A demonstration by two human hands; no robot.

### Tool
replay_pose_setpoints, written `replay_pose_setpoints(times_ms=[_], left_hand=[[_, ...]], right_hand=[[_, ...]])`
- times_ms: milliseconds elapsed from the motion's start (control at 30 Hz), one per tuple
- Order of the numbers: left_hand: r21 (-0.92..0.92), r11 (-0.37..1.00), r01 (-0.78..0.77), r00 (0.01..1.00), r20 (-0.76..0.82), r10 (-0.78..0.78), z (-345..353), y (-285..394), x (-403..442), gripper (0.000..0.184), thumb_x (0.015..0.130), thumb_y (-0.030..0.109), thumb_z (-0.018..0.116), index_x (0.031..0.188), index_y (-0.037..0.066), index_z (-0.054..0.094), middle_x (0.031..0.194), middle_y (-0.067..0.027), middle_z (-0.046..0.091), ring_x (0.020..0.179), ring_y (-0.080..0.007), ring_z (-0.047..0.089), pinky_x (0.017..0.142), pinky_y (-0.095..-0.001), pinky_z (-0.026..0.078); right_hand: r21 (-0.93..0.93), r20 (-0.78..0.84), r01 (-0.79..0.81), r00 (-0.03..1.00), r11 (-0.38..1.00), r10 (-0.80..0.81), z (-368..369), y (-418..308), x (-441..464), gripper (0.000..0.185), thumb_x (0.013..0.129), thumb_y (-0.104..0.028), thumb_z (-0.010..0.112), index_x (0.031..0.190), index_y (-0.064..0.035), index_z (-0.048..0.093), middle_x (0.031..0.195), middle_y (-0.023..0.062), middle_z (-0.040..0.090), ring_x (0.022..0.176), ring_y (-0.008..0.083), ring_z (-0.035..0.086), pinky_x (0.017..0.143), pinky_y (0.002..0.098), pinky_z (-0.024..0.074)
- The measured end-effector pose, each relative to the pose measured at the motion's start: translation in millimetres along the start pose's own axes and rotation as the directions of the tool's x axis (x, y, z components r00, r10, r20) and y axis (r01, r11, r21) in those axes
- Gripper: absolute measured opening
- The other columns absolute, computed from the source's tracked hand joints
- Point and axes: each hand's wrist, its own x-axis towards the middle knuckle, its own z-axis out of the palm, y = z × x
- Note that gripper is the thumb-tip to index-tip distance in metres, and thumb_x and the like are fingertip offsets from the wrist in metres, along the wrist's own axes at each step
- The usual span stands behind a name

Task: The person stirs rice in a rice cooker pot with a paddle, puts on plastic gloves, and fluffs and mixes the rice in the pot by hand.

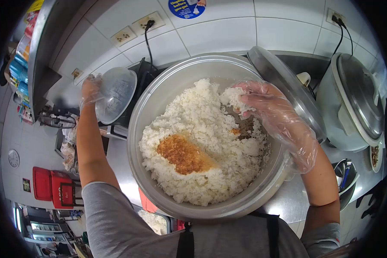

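Observation:
A large round pot holds a heap of white rice with a browned crust patch on it. My right hand, in a clear plastic glove, is inside the pot at its right side, fingers curled round a clump of rice. Below that hand, part of the dark pot bottom shows. My left hand, also gloved, grips the rim of a translucent plastic bowl, tilted to the left of the pot.
A metal lid leans behind the pot's right side. Farther right stands a lidded rice cooker, near a container with blue-handled utensils. A tray of rice is below the pot. Red bins stand far left.

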Motion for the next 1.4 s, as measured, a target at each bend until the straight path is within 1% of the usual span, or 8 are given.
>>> replay_pose_setpoints(times_ms=[400,567,633,733,833,1033,1267,1400], left_hand=[[-0.866,-0.501,-0.005,0.996,-0.048,0.073,-95,36,-202,0.041,0.099,0.037,0.053,0.123,0.004,0.056,0.103,-0.007,0.061,0.091,-0.0169,0.059,0.076,-0.0286,0.049],[-0.925,0.296,-0.24,0.879,-0.336,-0.338,-101,90,-316,0.033,0.102,0.034,0.048,0.121,0.008,0.053,0.091,-0.0003,0.053,0.077,-0.0098,0.052,0.066,-0.0229,0.045],[-0.818,-0.561,-0.13,0.917,0.116,-0.381,-92,70,-348,0.03,0.102,0.034,0.048,0.117,0.009,0.053,0.086,0.0012,0.051,0.075,-0.0084,0.051,0.065,-0.0227,0.044],[-0.83,-0.534,-0.161,0.968,-0.025,-0.251,5,-22,-407,0.026,0.101,0.033,0.049,0.116,0.012,0.053,0.084,0.0008,0.049,0.074,-0.0091,0.05,0.065,-0.0245,0.045],[-0.776,0.6,0.191,0.809,-0.221,-0.544,25,-3,-453,0.024,0.098,0.028,0.057,0.111,0.008,0.057,0.086,-0.0013,0.057,0.078,-0.0141,0.057,0.068,-0.0289,0.047],[-0.233,0.81,0.538,0.797,0.455,-0.398,112,9,-474,0.029,0.094,0.023,0.061,0.115,0.003,0.056,0.105,-0.0121,0.065,0.097,-0.0251,0.063,0.083,-0.0335,0.05],[-0.748,-0.513,0.422,0.53,0.662,-0.529,115,-38,-497,0.032,0.088,0.028,0.067,0.11,0.004,0.065,0.102,-0.0104,0.067,0.095,-0.024,0.064,0.089,-0.0368,0.049],[-0.831,-0.331,0.447,0.532,0.544,-0.648,74,-53,-499,0.027,0.092,0.021,0.064,0.11,0.002,0.066,0.1,-0.0071,0.067,0.093,-0.0188,0.063,0.084,-0.0328,0.05]], right_hand=[[-0.048,0.593,0.587,0.667,0.808,-0.45,150,-37,25,0.034,0.089,-0.014,0.063,0.121,-0.002,0.061,0.105,0.0082,0.064,0.096,0.0186,0.06,0.089,0.0343,0.0484],[-0.242,0.695,0.951,0.309,0.193,-0.649,211,-24,9,0.035,0.092,-0.009,0.059,0.126,-0.0046,0.059,0.124,0.0146,0.061,0.122,0.0283,0.054,0.107,0.0394,0.0416],[-0.233,0.709,0.968,0.237,0.096,-0.664,196,-23,10,0.034,0.091,-0.012,0.058,0.124,-0.0039,0.059,0.126,0.0155,0.059,0.124,0.0311,0.053,0.107,0.0411,0.041],[-0.314,0.727,0.947,0.287,0.07,-0.624,159,-24,-1,0.032,0.092,-0.018,0.057,0.121,-0.004,0.06,0.125,0.0156,0.059,0.121,0.033,0.054,0.105,0.0425,0.0419],[-0.519,0.661,0.808,0.586,0.277,-0.469,124,-15,-17,0.033,0.092,-0.024,0.058,0.119,-0.0046,0.062,0.123,0.0151,0.061,0.119,0.0326,0.056,0.104,0.0426,0.0433],[-0.674,0.636,0.541,0.771,0.503,0.022,107,32,3,0.057,0.085,-0.04,0.068,0.126,-0.0028,0.055,0.128,0.0193,0.055,0.125,0.0329,0.051,0.107,0.0434,0.0402],[-0.871,0.483,0.446,0.853,0.206,0.198,156,63,-5,0.062,0.082,-0.022,0.064,0.135,0.0019,0.043,0.125,0.0267,0.049,0.124,0.0378,0.046,0.11,0.0418,0.0354],[-0.873,0.4,0.37,0.916,0.317,0.032,143,75,3,0.052,0.084,-0.008,0.058,0.134,-0.0026,0.045,0.125,0.0243,0.05,0.122,0.0381,0.048,0.111,0.0437,0.0347]])
